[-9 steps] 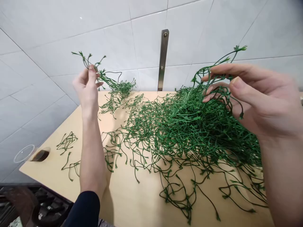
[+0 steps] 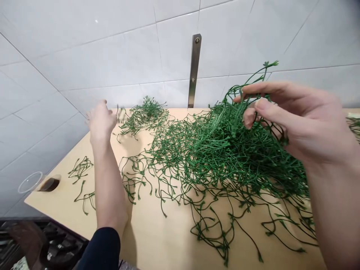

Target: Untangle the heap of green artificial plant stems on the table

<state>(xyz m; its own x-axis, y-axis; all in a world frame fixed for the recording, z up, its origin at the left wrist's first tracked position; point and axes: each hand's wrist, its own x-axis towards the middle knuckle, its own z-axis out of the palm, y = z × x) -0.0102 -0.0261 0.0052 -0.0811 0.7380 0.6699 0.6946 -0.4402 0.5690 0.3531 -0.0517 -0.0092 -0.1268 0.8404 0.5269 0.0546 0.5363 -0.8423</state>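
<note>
My right hand (image 2: pixel 303 120) pinches a few curly green plastic stems (image 2: pixel 239 89) between thumb and fingers, over the right of a big tangled heap of the same stems (image 2: pixel 239 146). The thin stems have small leafy tips. On the far left, my left hand (image 2: pixel 101 122) is low over the table near its back edge, slightly smeared by motion. Its fingers look apart, and I see nothing held in them. Just right of it, blurred stems lie beside a smaller pile of stems (image 2: pixel 147 112).
Loose stems (image 2: pixel 80 168) lie on the left of the light wooden table (image 2: pixel 160 240). A clear plastic cup with dark liquid (image 2: pixel 50 183) lies or leans at the left corner. Behind is a tiled wall (image 2: pixel 118 56) with a metal bracket (image 2: pixel 194 71).
My left hand has dropped lower and let go of the stems it held, which are now by the smaller pile. My right hand has shifted slightly left, still holding stems.
</note>
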